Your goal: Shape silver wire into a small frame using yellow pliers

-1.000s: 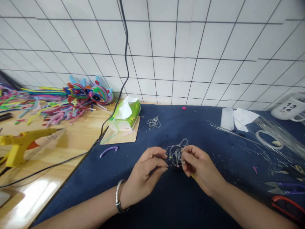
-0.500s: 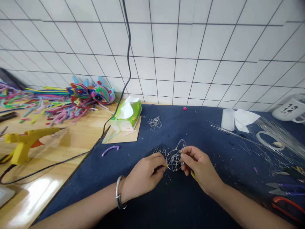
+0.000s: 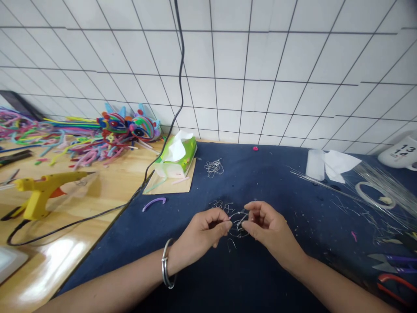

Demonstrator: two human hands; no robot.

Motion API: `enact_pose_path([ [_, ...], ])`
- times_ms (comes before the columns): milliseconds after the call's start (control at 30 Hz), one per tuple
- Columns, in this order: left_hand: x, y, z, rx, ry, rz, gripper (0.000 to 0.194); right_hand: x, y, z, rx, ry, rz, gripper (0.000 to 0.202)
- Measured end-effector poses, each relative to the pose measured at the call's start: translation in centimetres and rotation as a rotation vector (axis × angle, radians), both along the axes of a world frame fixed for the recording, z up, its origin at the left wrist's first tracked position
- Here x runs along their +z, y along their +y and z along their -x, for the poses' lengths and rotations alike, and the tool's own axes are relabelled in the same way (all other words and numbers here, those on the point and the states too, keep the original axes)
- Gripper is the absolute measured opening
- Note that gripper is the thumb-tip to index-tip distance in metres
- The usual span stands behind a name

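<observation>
Head view: left hand (image 3: 200, 232) has thumb and forefinger pinched together on the left edge of the wire loops (image 3: 240, 224), which sit between the two hands above the dark blue cloth (image 3: 276, 178). Right hand (image 3: 273, 228): thumb and forefinger parted, at the right side of the loops (whether they touch the wire, cannot tell). Short bent wires lie just beyond and below the left fingertips. Farther back on the cloth, a small wire heap (image 3: 214, 168) lies right of the green tissue pack (image 3: 182, 154). Yellow glue gun (image 3: 48, 189) on the wooden table (image 3: 110, 187), to the left.
</observation>
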State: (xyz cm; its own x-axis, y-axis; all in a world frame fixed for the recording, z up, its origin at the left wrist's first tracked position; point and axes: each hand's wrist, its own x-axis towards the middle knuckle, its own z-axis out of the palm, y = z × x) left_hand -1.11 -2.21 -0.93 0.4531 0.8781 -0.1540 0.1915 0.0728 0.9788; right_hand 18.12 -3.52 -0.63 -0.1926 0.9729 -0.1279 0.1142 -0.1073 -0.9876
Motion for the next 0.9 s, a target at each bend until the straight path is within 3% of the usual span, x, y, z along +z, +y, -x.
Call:
enact_pose_path([
  [100,0.08,-0.11,-0.15,-0.007,-0.017,0.024,0.022,0.26,-0.11,0.12,0.047,-0.023,0.000,0.037],
  [200,-0.12,-0.16,-0.30,0.010,-0.099,0.111,0.023,0.22,-0.10,0.18,0.071,0.028,0.047,0.025],
  [333,-0.37,-0.18,-0.42,0.062,-0.253,0.240,0.021,0.06,-0.03,0.01,0.005,0.084,0.063,0.022],
  [600,-0.38,-0.42,-0.67,0.084,-0.320,0.266,0.019,-0.32,-0.86,0.46,-0.039,-0.171,-0.097,0.060],
  [900,-0.57,-0.35,-0.73,0.087,-0.386,0.261,0.015,0.47,-0.86,0.10,-0.023,-0.030,-0.076,0.038],
])
